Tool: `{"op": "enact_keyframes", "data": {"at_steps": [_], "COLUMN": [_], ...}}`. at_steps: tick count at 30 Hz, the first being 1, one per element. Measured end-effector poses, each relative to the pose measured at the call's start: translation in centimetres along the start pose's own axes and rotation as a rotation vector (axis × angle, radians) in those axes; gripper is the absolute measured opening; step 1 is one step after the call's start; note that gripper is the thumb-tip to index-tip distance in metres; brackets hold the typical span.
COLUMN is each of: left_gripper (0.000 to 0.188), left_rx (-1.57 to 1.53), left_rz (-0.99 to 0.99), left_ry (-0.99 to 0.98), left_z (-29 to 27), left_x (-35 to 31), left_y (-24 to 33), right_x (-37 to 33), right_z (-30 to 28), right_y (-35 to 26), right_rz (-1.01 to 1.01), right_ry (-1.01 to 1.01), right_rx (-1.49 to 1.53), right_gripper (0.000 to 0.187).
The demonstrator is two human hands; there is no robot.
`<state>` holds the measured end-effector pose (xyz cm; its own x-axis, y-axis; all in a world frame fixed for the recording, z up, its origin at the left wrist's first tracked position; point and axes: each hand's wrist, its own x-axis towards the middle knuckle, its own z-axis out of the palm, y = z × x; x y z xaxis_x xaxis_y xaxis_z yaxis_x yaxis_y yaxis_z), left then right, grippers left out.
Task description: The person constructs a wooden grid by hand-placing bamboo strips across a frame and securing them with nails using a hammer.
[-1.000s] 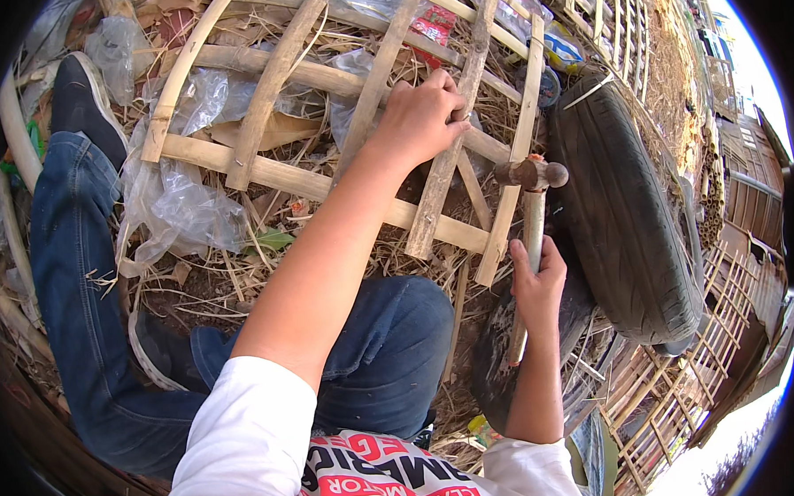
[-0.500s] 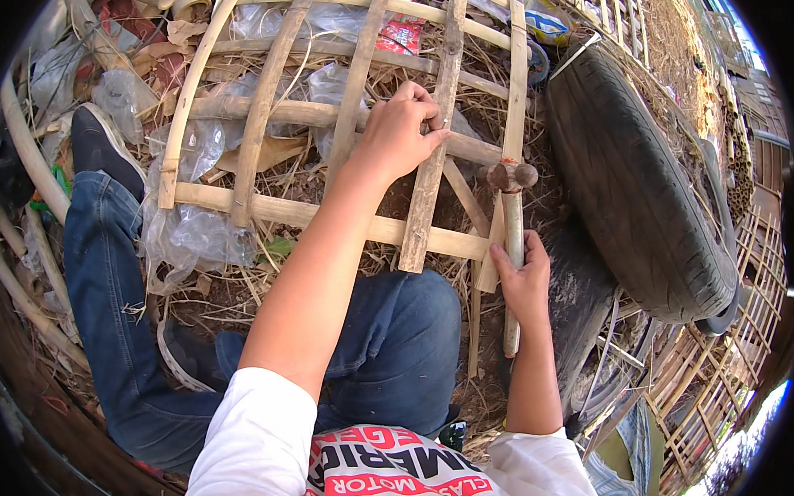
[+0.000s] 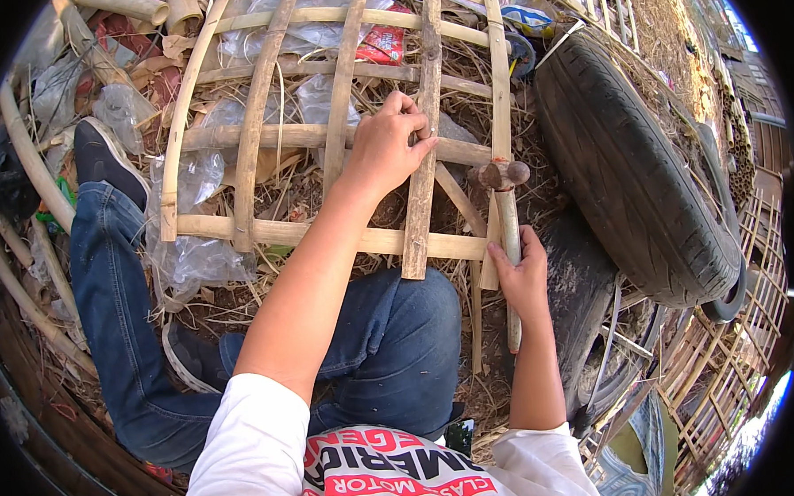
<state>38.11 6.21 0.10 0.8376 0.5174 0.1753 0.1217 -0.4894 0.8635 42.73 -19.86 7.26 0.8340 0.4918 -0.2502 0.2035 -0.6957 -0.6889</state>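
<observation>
A bamboo lattice frame [image 3: 381, 240] lies in front of me, made of crossed pale slats. My left hand [image 3: 390, 146] is closed in a pinch against an upright slat [image 3: 427, 96], near where it crosses a horizontal slat. Whatever sits between its fingertips is too small to make out. Lower right, my right hand [image 3: 524, 273] grips a hammer [image 3: 510, 216] by its pale handle. The rusty head points away from me, over the right end of the lattice. My bent knee [image 3: 401, 336] is just below the lattice's near edge.
A worn black tyre [image 3: 637, 167] leans at the right, with another dark tyre [image 3: 577, 302] beneath it. Clear plastic bags [image 3: 207, 265] and dry straw litter the ground under the lattice. Curved bamboo poles [image 3: 31, 175] lie at the far left; more lattice [image 3: 730, 358] stands lower right.
The view has shifted slightly, so the lattice and tyre sit a little further left. Both hands keep their holds, and the hammer stays in nearly the same place over the lattice.
</observation>
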Motion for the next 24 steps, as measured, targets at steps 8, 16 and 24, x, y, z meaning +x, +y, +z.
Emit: {"op": "enact_keyframes", "data": {"at_steps": [8,16,24], "left_gripper": [0.021,0.021,0.022], "left_rx": [-0.017,0.003,0.025], "left_rz": [0.012,0.013,0.003], "left_ry": [0.035,0.028,0.019], "left_z": [1.0,1.0,0.8], "left_x": [1.4,1.5,1.4], "left_y": [-0.9,-1.0,-0.8], "right_x": [2.2,2.6,1.7], "right_z": [-0.5,-0.6,-1.3], "right_y": [0.2,-0.1,-5.3], "right_rz": [-0.001,-0.135,-0.075], "right_ry": [0.039,0.073,0.102], "right_rx": [0.067,-0.093,-0.212], "right_gripper": [0.023,0.025,0.025]}}
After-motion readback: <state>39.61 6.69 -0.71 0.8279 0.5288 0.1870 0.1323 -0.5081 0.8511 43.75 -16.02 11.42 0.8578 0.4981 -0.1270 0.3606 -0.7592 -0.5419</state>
